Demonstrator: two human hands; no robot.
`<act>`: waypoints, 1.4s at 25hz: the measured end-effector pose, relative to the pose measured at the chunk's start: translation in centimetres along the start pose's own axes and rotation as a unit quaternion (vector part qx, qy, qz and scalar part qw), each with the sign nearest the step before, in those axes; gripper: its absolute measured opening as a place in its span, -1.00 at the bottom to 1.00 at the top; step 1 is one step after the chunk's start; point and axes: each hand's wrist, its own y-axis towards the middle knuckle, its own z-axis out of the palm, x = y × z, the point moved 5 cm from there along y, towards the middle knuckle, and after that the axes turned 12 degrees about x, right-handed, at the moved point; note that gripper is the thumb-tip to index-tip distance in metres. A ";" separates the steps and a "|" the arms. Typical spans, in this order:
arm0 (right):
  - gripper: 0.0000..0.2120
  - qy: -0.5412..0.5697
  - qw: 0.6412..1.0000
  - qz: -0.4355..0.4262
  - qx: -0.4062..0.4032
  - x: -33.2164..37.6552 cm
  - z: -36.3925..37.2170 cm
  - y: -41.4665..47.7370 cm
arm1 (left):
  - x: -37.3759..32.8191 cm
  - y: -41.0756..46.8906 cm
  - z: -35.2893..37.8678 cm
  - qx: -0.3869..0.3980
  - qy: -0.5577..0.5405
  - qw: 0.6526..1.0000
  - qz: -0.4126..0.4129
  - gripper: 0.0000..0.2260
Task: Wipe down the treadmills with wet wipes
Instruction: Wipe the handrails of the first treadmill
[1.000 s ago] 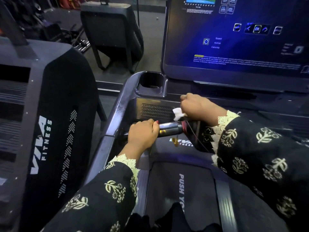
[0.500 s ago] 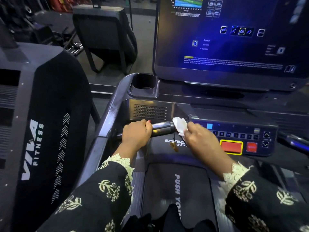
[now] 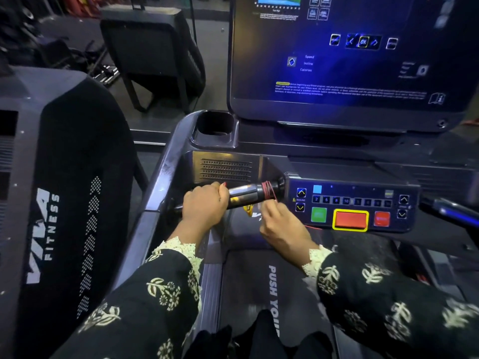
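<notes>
Right hand (image 3: 282, 224) lower, beneath handlebar (image 3: 246, 194)

Count: 2 hands (image 3: 204, 206) (image 3: 281, 226), 1 handle (image 3: 243, 193), 1 screen (image 3: 350, 60), 1 cup holder (image 3: 215, 141), 1 green button (image 3: 318, 215), 2 red buttons (image 3: 350, 220) (image 3: 381, 218), 2 patterned sleeves (image 3: 155, 294) (image 3: 388, 307).

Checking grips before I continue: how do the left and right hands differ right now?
The left hand wraps round the handlebar; the right hand sits just below it, not wrapped round it. The left hand is nearer the side rail; the right hand nearer the red cord and button panel. Neither shows a wipe; both wear dark floral sleeves.
</notes>
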 end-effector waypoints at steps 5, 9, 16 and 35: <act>-0.70 -0.036 0.997 0.005 0.071 0.4 0.6 0.4 | 0.1 0.1 -0.1 0.023 -0.004 1.000 0.006 -0.74; -0.72 0.066 0.989 0.080 -0.102 -2.8 -1.4 -2.4 | 0.1 0.1 0.1 0.012 -0.007 1.000 0.000 -0.72; -0.78 0.235 0.936 0.176 -0.193 -3.0 -3.0 0.3 | 0.3 0.6 -0.2 0.018 -0.053 0.998 -0.040 -0.65; -0.81 0.246 0.932 0.239 -0.118 -0.7 -3.6 5.2 | 0.2 0.8 -0.7 0.053 -0.042 0.997 -0.043 -0.63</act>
